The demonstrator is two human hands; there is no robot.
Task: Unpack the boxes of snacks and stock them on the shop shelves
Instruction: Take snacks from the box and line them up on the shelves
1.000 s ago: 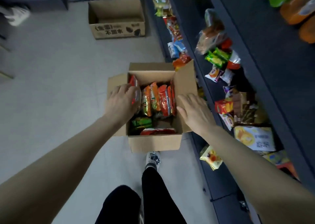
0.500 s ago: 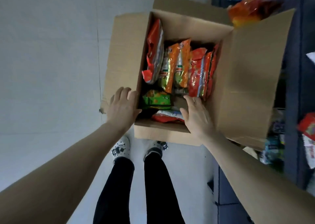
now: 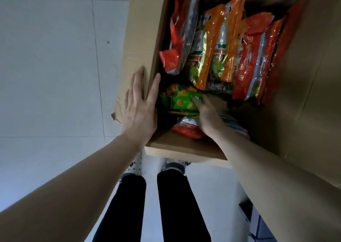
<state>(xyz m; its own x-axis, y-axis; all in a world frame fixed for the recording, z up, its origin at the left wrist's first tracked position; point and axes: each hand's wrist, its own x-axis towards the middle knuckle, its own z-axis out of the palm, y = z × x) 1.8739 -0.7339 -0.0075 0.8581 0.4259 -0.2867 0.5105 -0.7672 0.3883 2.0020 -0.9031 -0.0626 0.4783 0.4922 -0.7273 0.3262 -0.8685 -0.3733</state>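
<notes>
Though yellow characters show on red foil packets [image 3: 258,57] in the brown cardboard box [image 3: 140,29], none is legible. Left hand [image 3: 140,109] flat, released, on its wall; right hand [image 3: 208,114] on green packet [image 3: 180,98] inside, grasp unclear.

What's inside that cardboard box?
Orange and red snack bags standing upright, a green packet lying flat by the right hand, a red packet nearer. Whatever lies beneath them is hidden.

Reaches forward and down with both bare forearms [image 3: 88,168], holds the left hand [image 3: 138,109] flat, back up, fingers [image 3: 136,83] straight and together, thumb [image 3: 156,85] spread to the right, and sets the right hand [image 3: 207,115] lower just beside it, knuckles up, fingers bent forward and mostly hidden.
</notes>
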